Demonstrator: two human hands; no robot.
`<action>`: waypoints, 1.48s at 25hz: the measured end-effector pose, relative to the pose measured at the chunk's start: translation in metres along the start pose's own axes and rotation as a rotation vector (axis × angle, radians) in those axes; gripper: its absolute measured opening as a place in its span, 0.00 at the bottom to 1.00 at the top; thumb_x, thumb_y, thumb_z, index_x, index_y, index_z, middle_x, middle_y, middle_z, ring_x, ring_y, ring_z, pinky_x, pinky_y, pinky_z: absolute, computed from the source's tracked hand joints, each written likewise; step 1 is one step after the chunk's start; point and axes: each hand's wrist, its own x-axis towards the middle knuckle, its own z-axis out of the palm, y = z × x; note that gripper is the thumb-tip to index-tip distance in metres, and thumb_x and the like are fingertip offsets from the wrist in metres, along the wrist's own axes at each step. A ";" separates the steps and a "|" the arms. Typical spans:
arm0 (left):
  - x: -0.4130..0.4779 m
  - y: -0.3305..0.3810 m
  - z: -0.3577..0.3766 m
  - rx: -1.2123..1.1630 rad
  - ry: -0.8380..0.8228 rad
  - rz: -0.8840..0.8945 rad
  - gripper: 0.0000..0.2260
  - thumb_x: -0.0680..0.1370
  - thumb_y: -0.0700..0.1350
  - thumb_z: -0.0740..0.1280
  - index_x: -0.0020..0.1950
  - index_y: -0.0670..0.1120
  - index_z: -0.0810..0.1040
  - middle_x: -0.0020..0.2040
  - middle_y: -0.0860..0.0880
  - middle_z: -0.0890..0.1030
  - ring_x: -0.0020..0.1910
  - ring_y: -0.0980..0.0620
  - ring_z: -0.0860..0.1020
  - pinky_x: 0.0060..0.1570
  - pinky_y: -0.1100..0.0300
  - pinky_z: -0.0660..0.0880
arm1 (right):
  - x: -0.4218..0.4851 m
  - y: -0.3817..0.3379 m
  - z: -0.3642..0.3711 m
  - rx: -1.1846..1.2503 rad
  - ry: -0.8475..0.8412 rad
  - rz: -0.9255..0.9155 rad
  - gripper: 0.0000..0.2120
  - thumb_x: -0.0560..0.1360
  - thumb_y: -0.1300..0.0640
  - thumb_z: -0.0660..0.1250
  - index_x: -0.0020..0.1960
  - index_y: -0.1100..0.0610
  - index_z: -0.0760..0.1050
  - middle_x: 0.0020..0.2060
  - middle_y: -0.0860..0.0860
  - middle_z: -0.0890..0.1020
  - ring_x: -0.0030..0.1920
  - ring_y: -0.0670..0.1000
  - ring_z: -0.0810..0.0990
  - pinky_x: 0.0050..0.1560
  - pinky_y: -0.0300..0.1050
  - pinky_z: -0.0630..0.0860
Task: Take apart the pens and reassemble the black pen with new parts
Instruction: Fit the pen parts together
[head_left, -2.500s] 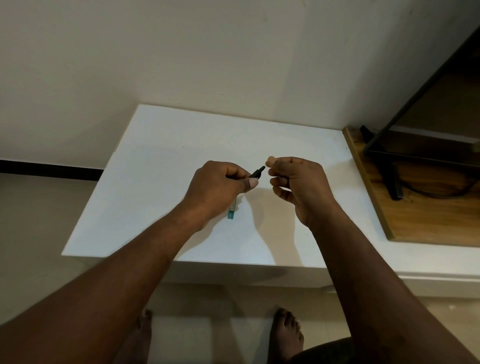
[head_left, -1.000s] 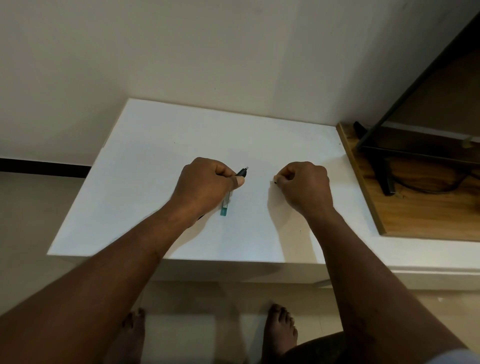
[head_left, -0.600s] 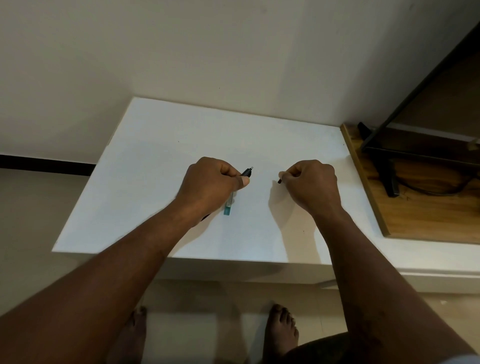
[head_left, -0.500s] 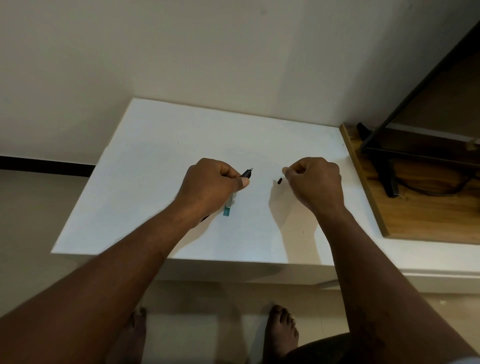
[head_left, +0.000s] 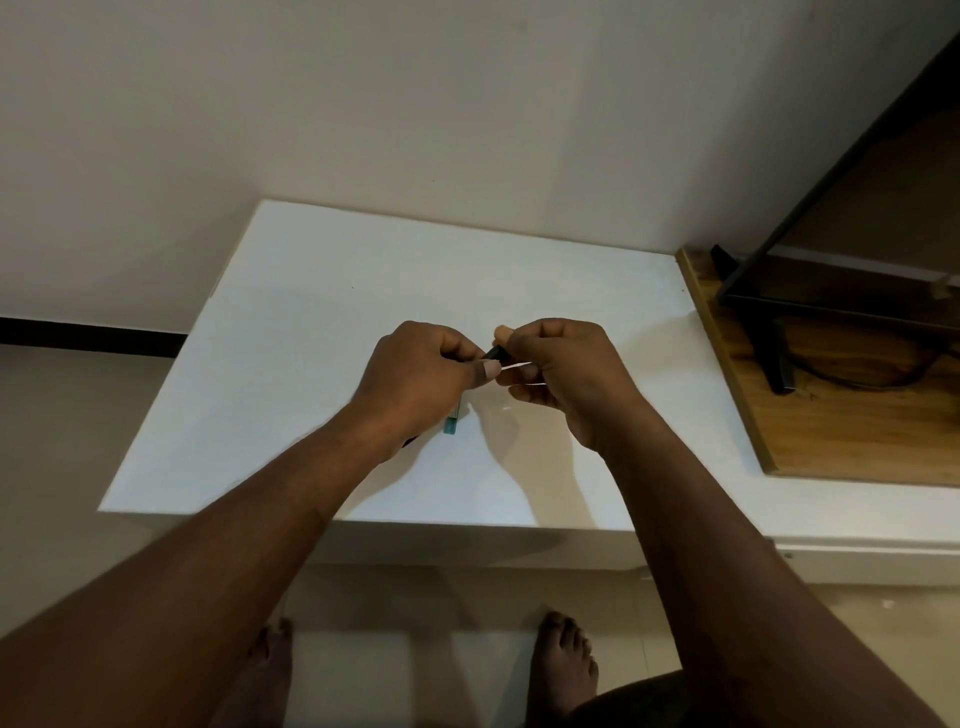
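- Gripping the black pen (head_left: 496, 353) in a closed fist, the person's left hand (head_left: 421, 374) hovers above the white tabletop (head_left: 311, 338); the fingers are curled tight round the barrel, so only its dark front end pokes out past the thumb, and a dark tip shows below the wrist.
- The right hand (head_left: 566, 379) meets it from the other side, fingers curled and pinching a thin pale rod (head_left: 514, 366) that runs across the small gap between the two hands, towards the pen's front end (whether it is seated in the barrel cannot be told).
- A teal pen part (head_left: 451, 425) lies flat on the tabletop just under the left hand, partly hidden by it.
- To the right, a wooden board (head_left: 831, 426) adjoins the tabletop and carries a black metal stand (head_left: 779, 364) with a dark cable beside it.
- Bare feet (head_left: 563, 660) stand on the pale floor below the tabletop's near edge.
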 end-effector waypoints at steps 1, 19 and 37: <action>0.000 0.001 0.000 0.004 -0.003 0.004 0.07 0.77 0.52 0.75 0.48 0.49 0.89 0.40 0.55 0.85 0.41 0.57 0.81 0.39 0.62 0.71 | 0.000 -0.001 -0.001 0.010 -0.009 0.015 0.10 0.78 0.52 0.76 0.45 0.59 0.85 0.42 0.53 0.90 0.38 0.50 0.87 0.36 0.38 0.81; 0.002 -0.002 -0.002 -0.151 0.025 -0.131 0.08 0.72 0.52 0.79 0.39 0.49 0.87 0.37 0.52 0.88 0.35 0.52 0.87 0.32 0.66 0.78 | 0.012 0.011 -0.030 -0.667 0.310 -0.196 0.07 0.78 0.59 0.73 0.41 0.55 0.85 0.39 0.46 0.89 0.36 0.45 0.87 0.43 0.46 0.85; 0.006 -0.010 -0.001 -0.059 0.033 -0.139 0.11 0.71 0.55 0.79 0.37 0.48 0.86 0.34 0.54 0.87 0.34 0.59 0.83 0.35 0.62 0.74 | 0.014 0.026 -0.019 -0.951 0.316 -0.236 0.05 0.75 0.59 0.76 0.49 0.52 0.86 0.44 0.52 0.87 0.47 0.56 0.84 0.45 0.47 0.81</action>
